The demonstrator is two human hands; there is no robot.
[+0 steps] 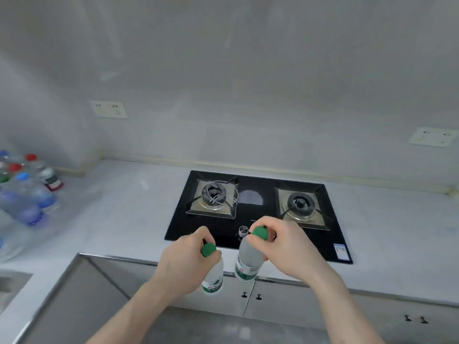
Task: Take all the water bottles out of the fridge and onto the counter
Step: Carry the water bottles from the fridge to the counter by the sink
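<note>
My left hand (183, 261) grips the neck of a green-capped water bottle (213, 276) with a green and white label. My right hand (280, 247) grips the neck of a second green-capped water bottle (247, 261). Both bottles hang upright in the air over the front edge of the pale counter (129, 209), in front of the stove. Several water bottles (27, 192) with blue, red and green caps stand in a cluster on the counter at the far left. The fridge is out of view.
A black two-burner gas stove (258, 214) is set into the counter, with a knob (243, 230) near its front. A sink edge (12, 284) shows at lower left. Cabinet doors (298, 301) run below the counter. Wall sockets (109, 109) sit on the backsplash.
</note>
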